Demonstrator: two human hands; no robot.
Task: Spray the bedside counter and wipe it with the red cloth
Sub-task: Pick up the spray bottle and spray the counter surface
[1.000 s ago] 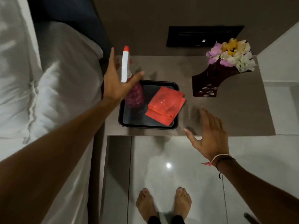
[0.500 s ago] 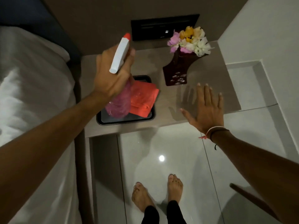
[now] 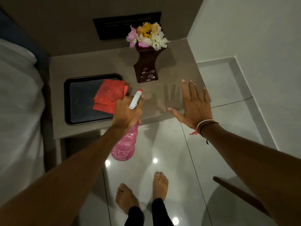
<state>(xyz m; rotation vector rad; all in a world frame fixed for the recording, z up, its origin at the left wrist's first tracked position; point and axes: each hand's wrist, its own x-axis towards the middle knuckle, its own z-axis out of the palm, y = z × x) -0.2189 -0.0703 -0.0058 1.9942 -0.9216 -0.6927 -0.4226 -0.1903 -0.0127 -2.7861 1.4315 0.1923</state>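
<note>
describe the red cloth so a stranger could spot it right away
Start at the grey-brown bedside counter beside the white bed. On its left part sits a black rectangular tray. The folded red cloth lies on the tray's right side, the only flat fabric item there.

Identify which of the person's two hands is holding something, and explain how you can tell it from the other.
The left hand: it is closed around the pink spray bottle. The right hand is open and empty, fingers spread over the counter.

pink bottle [image 3: 125, 145], red cloth [image 3: 110, 97] — black tray [image 3: 66, 101]
</note>
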